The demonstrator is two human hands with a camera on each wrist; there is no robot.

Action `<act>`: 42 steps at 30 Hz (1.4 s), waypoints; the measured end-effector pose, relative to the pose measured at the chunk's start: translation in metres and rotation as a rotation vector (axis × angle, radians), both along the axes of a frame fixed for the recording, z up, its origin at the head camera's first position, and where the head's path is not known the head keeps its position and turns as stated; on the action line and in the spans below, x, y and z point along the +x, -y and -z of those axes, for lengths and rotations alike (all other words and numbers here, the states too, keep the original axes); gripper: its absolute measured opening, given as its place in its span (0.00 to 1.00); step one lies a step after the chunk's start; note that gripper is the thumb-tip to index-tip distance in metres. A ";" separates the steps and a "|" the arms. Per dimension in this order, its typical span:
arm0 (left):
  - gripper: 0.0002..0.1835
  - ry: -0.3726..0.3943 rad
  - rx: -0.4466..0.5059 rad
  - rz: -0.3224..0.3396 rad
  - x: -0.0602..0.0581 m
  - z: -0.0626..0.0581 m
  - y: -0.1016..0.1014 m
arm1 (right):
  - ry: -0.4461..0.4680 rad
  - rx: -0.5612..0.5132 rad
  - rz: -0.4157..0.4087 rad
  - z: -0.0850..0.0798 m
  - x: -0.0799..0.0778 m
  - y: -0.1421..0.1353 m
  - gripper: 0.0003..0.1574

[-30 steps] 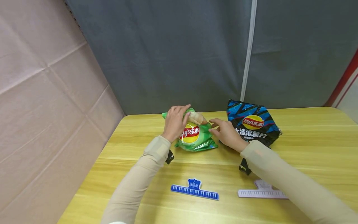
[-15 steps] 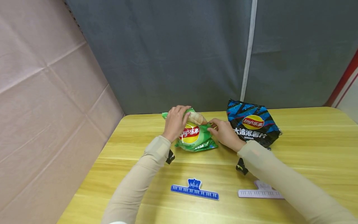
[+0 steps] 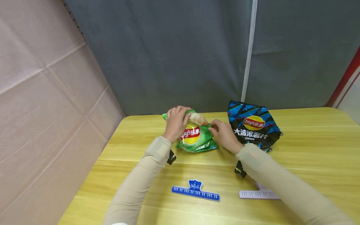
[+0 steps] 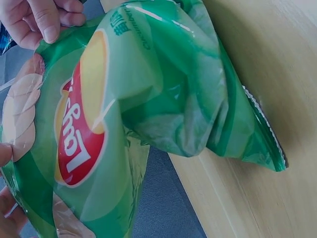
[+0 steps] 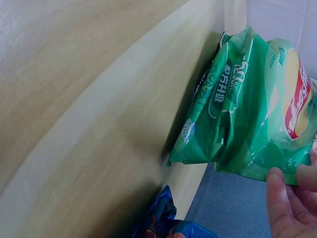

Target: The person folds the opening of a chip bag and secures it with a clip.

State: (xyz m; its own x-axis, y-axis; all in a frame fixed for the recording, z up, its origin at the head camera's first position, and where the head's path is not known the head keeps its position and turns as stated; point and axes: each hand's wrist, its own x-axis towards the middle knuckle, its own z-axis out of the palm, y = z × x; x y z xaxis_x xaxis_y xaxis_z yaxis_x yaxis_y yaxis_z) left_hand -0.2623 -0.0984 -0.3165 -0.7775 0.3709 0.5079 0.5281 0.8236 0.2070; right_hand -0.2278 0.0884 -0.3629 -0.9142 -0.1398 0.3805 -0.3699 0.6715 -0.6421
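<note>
A green bag of potato chips (image 3: pixel 198 142) stands towards the back of the table, its top leaning over. My left hand (image 3: pixel 175 123) holds its upper left side; in the left wrist view the thumb (image 4: pixel 5 154) lies on the front with fingertips behind. With thumb and fingers, my right hand (image 3: pixel 225 135) pinches the bag's upper right edge. That pinch also shows in the left wrist view, the right hand (image 4: pixel 42 20) at the top left corner. From the right wrist view, the right hand (image 5: pixel 290 203) is at the green chip bag's (image 5: pixel 237 114) edge.
Right of my right hand stands a black and blue chip bag (image 3: pixel 250 128). Nearer the front lie a blue piano-keyboard clip (image 3: pixel 195 190) and a pale lilac one (image 3: pixel 257 195), partly covered by my right sleeve. A dark grey curtain (image 3: pixel 180 56) hangs behind the wooden table (image 3: pixel 135 140).
My right hand has moved slightly left, its fingers closing from apart into a pinch on the green bag's right edge. My left hand has stayed in place on the bag.
</note>
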 end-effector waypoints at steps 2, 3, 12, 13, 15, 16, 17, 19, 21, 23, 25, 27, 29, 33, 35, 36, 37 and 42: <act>0.13 0.008 0.000 0.004 0.000 0.000 0.000 | -0.008 -0.006 0.008 0.000 0.000 0.000 0.09; 0.13 0.010 0.001 0.009 0.000 0.000 0.000 | -0.012 -0.008 0.012 0.001 0.000 0.001 0.09; 0.11 0.020 0.033 0.053 -0.002 0.000 0.001 | -0.004 -0.036 0.029 0.004 0.000 0.003 0.07; 0.11 0.018 0.034 0.057 -0.003 0.000 0.000 | -0.005 -0.037 0.031 0.004 0.000 0.003 0.07; 0.11 0.013 0.038 0.065 -0.003 0.000 0.000 | -0.007 -0.038 0.038 0.004 0.000 0.004 0.08; 0.10 0.011 0.040 0.071 -0.004 0.000 0.000 | -0.008 -0.040 0.040 0.004 0.001 0.004 0.08; 0.10 0.008 0.044 0.077 -0.004 0.000 0.000 | -0.010 -0.041 0.043 0.004 0.001 0.004 0.08; 0.09 0.004 0.052 0.089 -0.005 0.000 0.000 | -0.010 -0.042 0.046 0.004 0.001 0.004 0.08; 0.08 0.004 0.060 0.100 -0.006 0.000 -0.001 | -0.011 -0.042 0.049 0.004 0.001 0.004 0.08; 0.08 0.009 0.062 0.104 -0.006 0.000 -0.001 | -0.005 -0.049 0.051 0.004 0.001 0.004 0.08; 0.08 0.016 0.060 0.102 -0.006 0.000 -0.001 | 0.011 -0.066 0.052 0.004 0.001 0.004 0.08; 0.08 0.023 0.063 0.099 -0.005 0.000 0.000 | 0.032 -0.090 0.055 0.005 0.001 0.004 0.08; 0.07 0.029 0.072 0.099 -0.005 -0.001 0.000 | 0.053 -0.120 0.057 0.005 0.001 0.005 0.09; 0.07 0.045 0.101 0.116 -0.005 -0.001 0.001 | 0.067 -0.170 0.061 0.007 0.000 0.005 0.08; 0.07 0.050 0.111 0.128 -0.005 -0.001 0.001 | 0.069 -0.197 0.063 0.008 0.000 0.006 0.08; 0.07 0.053 0.115 0.133 -0.005 -0.001 0.002 | 0.070 -0.213 0.065 0.008 0.000 0.006 0.08; 0.07 0.055 0.119 0.137 -0.005 -0.001 0.002 | 0.069 -0.227 0.069 0.008 0.000 0.005 0.07; 0.07 0.054 0.135 0.151 -0.007 0.000 0.003 | 0.120 -0.304 0.076 0.007 0.002 0.005 0.08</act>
